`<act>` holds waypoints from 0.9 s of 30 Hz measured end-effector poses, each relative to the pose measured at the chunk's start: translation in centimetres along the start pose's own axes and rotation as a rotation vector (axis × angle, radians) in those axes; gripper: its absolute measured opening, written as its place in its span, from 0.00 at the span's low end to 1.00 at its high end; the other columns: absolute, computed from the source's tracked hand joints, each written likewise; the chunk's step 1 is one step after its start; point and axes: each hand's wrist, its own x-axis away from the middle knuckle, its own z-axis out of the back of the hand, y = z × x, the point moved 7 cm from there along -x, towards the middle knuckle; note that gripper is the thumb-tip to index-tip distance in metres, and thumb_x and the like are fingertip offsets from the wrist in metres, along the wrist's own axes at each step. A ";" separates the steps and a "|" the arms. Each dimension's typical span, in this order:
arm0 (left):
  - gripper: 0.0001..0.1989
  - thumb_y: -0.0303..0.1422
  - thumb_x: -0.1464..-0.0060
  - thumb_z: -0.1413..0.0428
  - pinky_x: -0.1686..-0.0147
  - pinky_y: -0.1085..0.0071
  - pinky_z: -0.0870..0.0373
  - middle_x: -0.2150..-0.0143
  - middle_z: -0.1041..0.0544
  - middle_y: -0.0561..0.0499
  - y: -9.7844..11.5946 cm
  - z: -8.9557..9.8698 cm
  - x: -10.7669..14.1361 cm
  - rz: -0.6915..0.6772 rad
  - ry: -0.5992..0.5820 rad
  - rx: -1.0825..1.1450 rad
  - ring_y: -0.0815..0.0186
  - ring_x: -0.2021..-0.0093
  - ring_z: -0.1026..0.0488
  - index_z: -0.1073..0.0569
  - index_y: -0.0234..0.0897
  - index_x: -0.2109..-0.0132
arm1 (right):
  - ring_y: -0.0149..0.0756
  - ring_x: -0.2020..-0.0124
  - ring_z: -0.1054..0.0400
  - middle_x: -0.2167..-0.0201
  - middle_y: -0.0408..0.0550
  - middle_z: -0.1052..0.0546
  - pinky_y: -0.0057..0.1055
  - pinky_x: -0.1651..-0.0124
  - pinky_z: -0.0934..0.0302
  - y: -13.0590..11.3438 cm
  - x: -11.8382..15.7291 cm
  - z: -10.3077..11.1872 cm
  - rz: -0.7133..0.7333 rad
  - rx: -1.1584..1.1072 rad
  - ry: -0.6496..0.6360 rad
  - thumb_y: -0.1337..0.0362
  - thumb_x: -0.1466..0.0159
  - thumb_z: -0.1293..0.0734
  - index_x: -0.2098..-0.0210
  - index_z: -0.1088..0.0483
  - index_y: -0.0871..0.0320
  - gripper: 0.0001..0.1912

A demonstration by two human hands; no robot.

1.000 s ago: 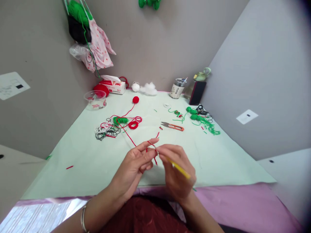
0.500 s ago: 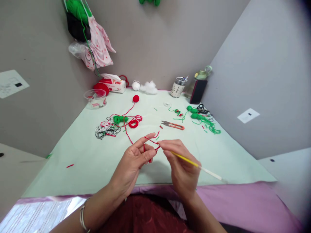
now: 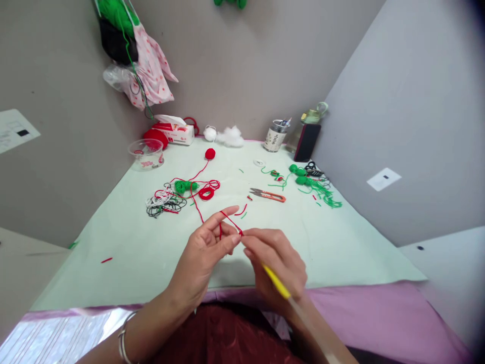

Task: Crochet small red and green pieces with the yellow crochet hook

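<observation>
Red yarn (image 3: 230,220) runs over the raised index finger of my left hand (image 3: 206,247), whose thumb and other fingers pinch a small bit of red yarn work. My right hand (image 3: 276,260) grips a crochet hook (image 3: 276,281) with a yellow handle and a pale rear end; its tip is hidden by the fingers, right at the pinched yarn. The fingertips of both hands nearly meet. From my left hand the strand trails back across the table to a small red yarn ball (image 3: 209,153).
Thread snips (image 3: 268,195) lie beyond my hands. Tangled white and black cords (image 3: 164,203) and a green yarn bundle (image 3: 185,187) are at left, green yarn pieces (image 3: 322,189) at right. A plastic tub (image 3: 146,155), tissue box (image 3: 178,132), pen holder (image 3: 275,136) and phone (image 3: 307,142) stand at the back.
My right hand has turned and dropped slightly, so the hook's rear end swings down toward me. The hook-side fingertips sit closer to my left thumb. The view has shifted a little.
</observation>
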 end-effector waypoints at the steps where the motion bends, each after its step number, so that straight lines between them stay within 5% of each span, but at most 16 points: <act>1: 0.26 0.36 0.46 0.27 0.64 0.75 0.35 0.68 0.25 0.55 -0.3 -0.3 -0.1 0.036 -0.021 0.039 0.71 0.67 0.34 0.18 0.43 0.40 | 0.42 0.55 0.20 0.54 0.55 0.16 0.36 0.56 0.25 -0.2 0.1 0.0 0.028 0.057 0.020 0.74 0.29 0.32 0.45 0.21 0.54 0.17; 5: 0.22 0.35 0.47 0.26 0.71 0.78 0.38 0.71 0.30 0.57 -1.2 -1.1 -0.3 0.200 -0.105 0.207 0.77 0.75 0.46 0.15 0.37 0.45 | 0.38 0.59 0.22 0.58 0.50 0.18 0.35 0.58 0.27 1.4 0.2 0.7 -0.169 -0.135 0.133 0.73 0.28 0.34 0.48 0.20 0.51 0.15; 10: 0.19 0.33 0.46 0.28 0.75 0.79 0.39 0.70 0.31 0.57 -0.4 -1.0 -0.4 0.107 -0.089 0.160 0.77 0.76 0.45 0.14 0.41 0.46 | 0.35 0.65 0.26 0.63 0.45 0.18 0.33 0.62 0.31 3.4 -0.1 0.6 -0.436 -0.549 0.201 0.68 0.25 0.35 0.56 0.19 0.50 0.12; 13: 0.18 0.34 0.44 0.29 0.73 0.76 0.36 0.64 0.25 0.53 -0.5 -1.3 -0.1 0.069 -0.128 0.048 0.73 0.71 0.34 0.15 0.44 0.46 | 0.39 0.56 0.22 0.58 0.47 0.16 0.36 0.54 0.28 3.3 -0.5 -0.1 -0.441 -0.566 0.130 0.67 0.25 0.34 0.55 0.18 0.50 0.11; 16: 0.16 0.36 0.42 0.30 0.70 0.75 0.32 0.62 0.25 0.53 -0.5 -1.0 -0.1 0.029 -0.119 -0.032 0.73 0.69 0.31 0.14 0.46 0.47 | 0.37 0.58 0.22 0.59 0.46 0.15 0.35 0.54 0.26 2.9 -0.6 0.0 -0.412 -0.518 0.141 0.68 0.25 0.34 0.55 0.18 0.49 0.11; 23: 0.21 0.36 0.48 0.26 0.73 0.78 0.37 0.72 0.29 0.57 -0.8 -0.8 -0.6 0.078 -0.059 0.098 0.77 0.76 0.40 0.14 0.43 0.46 | 0.40 0.56 0.21 0.54 0.50 0.17 0.36 0.57 0.25 0.9 0.3 -0.1 -0.157 -0.053 0.064 0.74 0.29 0.31 0.47 0.19 0.46 0.18; 27: 0.19 0.33 0.50 0.25 0.77 0.81 0.42 0.75 0.35 0.60 -1.3 -0.7 -0.6 0.186 -0.074 0.229 0.80 0.79 0.50 0.12 0.37 0.50 | 0.38 0.61 0.22 0.60 0.49 0.17 0.36 0.60 0.26 2.3 0.5 0.5 -0.295 -0.235 0.147 0.71 0.27 0.33 0.50 0.18 0.48 0.15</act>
